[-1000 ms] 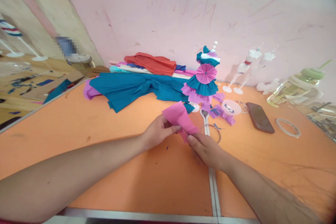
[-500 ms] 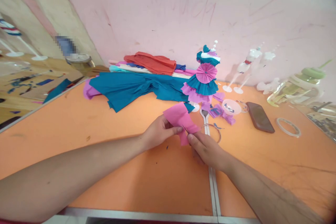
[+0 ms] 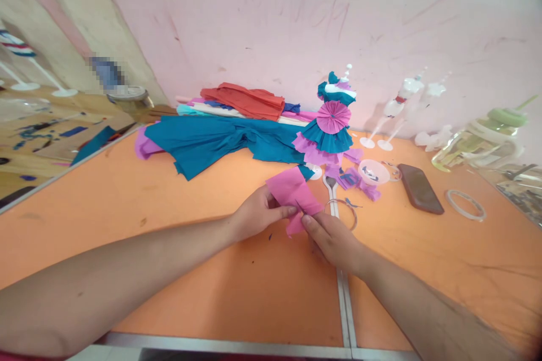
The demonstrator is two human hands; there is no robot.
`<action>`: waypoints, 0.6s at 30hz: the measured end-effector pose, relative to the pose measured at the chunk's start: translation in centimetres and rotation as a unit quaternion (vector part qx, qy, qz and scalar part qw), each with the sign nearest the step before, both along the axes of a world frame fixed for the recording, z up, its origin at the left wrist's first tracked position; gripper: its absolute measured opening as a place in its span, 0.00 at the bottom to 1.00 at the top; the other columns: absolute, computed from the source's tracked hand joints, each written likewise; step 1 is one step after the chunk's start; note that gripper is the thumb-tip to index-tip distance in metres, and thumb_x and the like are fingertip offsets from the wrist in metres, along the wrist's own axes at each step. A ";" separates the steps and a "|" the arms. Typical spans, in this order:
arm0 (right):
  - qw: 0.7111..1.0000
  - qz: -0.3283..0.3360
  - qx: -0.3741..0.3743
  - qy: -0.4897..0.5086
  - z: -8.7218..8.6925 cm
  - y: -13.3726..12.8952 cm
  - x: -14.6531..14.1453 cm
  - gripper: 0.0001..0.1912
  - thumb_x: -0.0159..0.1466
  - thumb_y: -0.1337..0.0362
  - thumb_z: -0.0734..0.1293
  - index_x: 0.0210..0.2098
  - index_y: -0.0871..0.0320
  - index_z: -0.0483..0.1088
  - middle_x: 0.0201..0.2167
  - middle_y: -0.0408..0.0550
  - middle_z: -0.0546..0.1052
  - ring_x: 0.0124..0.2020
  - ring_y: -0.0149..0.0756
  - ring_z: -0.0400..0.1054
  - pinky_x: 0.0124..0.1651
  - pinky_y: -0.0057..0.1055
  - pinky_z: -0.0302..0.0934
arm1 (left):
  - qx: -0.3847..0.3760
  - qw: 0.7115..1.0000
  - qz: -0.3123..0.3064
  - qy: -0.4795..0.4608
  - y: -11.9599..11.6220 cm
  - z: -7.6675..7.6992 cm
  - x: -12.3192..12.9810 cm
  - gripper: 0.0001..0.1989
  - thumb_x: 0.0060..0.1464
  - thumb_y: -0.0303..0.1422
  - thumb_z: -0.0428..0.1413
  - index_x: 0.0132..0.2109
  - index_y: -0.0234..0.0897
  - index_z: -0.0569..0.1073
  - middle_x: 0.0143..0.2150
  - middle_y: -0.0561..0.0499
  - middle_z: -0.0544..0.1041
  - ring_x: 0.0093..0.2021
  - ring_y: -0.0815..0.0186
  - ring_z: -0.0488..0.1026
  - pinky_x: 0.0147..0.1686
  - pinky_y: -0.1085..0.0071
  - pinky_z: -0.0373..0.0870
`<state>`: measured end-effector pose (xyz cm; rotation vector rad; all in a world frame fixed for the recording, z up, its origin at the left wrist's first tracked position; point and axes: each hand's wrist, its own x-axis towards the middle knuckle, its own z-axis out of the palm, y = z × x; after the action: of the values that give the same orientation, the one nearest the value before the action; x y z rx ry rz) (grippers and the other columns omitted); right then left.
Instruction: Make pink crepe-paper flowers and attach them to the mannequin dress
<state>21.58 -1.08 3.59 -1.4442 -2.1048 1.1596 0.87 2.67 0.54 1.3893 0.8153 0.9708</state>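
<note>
My left hand pinches a piece of pink crepe paper between thumb and fingers, held above the orange table. In my right hand are small scissors; a thin dark blade shows against the paper, while the handles are hidden in my fingers. A flap of the paper hangs down below the blade. Just beyond my hands, a small dress form wears a ruffled teal and pink paper dress with a pleated pink rosette.
Teal crepe paper lies before a stack of folded coloured paper. To the right are tape rings, a phone, a small bowl, paper scraps, bare white dress forms and a green-lidded bottle.
The scissors have cut further into the pink paper, and its lower flap has swung a little left. Both hands stay nearly in place.
</note>
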 end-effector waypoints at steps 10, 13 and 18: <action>0.999 -0.020 -0.031 -0.005 -0.3 0.0 0.1 0.25 0.71 0.42 0.52 0.30 0.54 0.60 0.21 0.39 0.64 0.23 0.32 0.61 0.26 0.29 0.53 | 0.008 0.999 0.045 0.012 0.4 -0.4 -0.4 0.20 0.52 0.42 0.67 0.48 0.34 0.78 0.47 0.43 0.83 0.50 0.53 0.79 0.50 0.62 0.76; 0.999 -0.003 -0.045 0.000 0.1 -0.1 0.0 0.26 0.71 0.42 0.51 0.28 0.54 0.59 0.19 0.40 0.64 0.22 0.32 0.60 0.25 0.29 0.53 | 0.011 0.999 0.040 0.022 0.3 -0.2 -0.3 0.18 0.52 0.42 0.66 0.46 0.35 0.79 0.44 0.45 0.83 0.48 0.52 0.80 0.48 0.61 0.77; 0.999 0.013 -0.052 -0.005 0.5 -0.1 -0.2 0.26 0.72 0.45 0.50 0.25 0.54 0.58 0.17 0.40 0.62 0.21 0.31 0.58 0.25 0.29 0.51 | 0.020 0.999 0.036 0.015 0.1 -0.1 -0.3 0.20 0.52 0.41 0.66 0.49 0.35 0.77 0.47 0.44 0.83 0.50 0.52 0.79 0.50 0.59 0.76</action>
<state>21.42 -1.22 4.09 -1.4758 -2.1036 1.2915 0.61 2.75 0.47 1.4209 0.8770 1.0282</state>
